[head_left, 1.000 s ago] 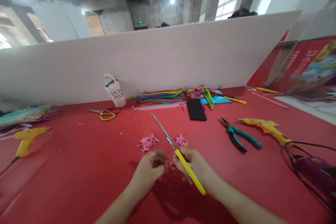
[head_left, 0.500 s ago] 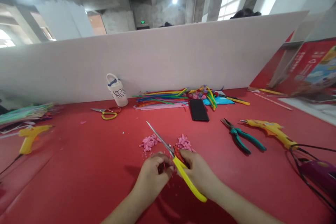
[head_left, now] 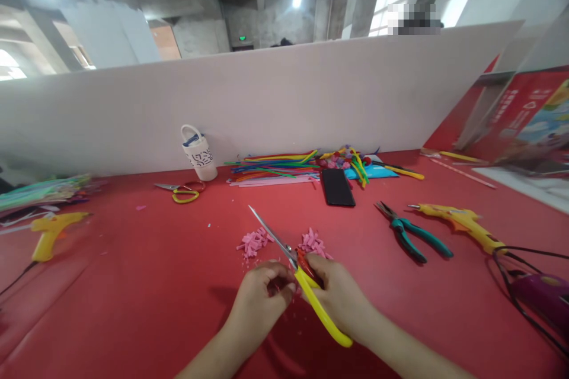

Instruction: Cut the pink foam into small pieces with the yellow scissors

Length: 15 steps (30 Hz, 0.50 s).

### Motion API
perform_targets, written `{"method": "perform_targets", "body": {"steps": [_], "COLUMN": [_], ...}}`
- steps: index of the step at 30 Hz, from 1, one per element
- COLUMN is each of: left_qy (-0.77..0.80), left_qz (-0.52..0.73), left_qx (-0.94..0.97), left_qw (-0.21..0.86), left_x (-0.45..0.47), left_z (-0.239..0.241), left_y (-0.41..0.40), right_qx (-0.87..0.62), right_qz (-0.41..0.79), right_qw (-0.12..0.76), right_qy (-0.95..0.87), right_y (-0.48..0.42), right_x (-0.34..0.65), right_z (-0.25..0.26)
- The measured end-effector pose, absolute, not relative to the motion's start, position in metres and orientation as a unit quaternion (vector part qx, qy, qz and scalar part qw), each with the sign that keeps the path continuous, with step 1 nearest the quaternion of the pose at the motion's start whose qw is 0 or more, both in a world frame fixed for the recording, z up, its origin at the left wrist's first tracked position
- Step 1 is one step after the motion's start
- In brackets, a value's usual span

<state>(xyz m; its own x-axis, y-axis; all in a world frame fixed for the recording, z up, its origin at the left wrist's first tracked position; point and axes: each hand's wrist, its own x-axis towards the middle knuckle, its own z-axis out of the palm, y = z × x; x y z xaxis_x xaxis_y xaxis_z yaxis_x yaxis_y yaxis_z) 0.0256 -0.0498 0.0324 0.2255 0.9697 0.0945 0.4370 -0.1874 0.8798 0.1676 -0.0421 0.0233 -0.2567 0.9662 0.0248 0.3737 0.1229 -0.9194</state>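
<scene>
Head view: right hand (head_left: 338, 297) has fingers clamped round the yellow-handled scissors (head_left: 300, 276), on the near side of the black phone (head_left: 338, 187). Left hand (head_left: 262, 301) has fingertips pinched together on a pink scrap (head_left: 280, 285) at the blade pivot; the scrap is mostly hidden. Cutting looks partway done: two pink piles (head_left: 254, 241) (head_left: 313, 243) lie between phone and hands, and one scrap is left to cut. Count: two pairs of scissors, the spare pair (head_left: 182, 192) left of the phone; two glue guns (head_left: 460, 222) (head_left: 48, 231); one pliers (head_left: 413, 234) right of the phone.
</scene>
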Motion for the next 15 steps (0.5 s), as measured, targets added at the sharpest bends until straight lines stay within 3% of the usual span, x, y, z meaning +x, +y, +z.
{"method": "perform_targets", "body": {"steps": [15], "left_qy": [0.52], "left_qz": [0.337], "left_qx": [0.688], "left_qw": [0.377], "left_x": [0.0268], "left_z": [0.0315], "left_y": [-0.0517], "right_qx": [-0.511], "right_qz": [0.41], "right_qw": [0.33], "right_qy": [-0.68], "right_y": [-0.0449], "right_x": [0.1666], "right_z": [0.0296]}}
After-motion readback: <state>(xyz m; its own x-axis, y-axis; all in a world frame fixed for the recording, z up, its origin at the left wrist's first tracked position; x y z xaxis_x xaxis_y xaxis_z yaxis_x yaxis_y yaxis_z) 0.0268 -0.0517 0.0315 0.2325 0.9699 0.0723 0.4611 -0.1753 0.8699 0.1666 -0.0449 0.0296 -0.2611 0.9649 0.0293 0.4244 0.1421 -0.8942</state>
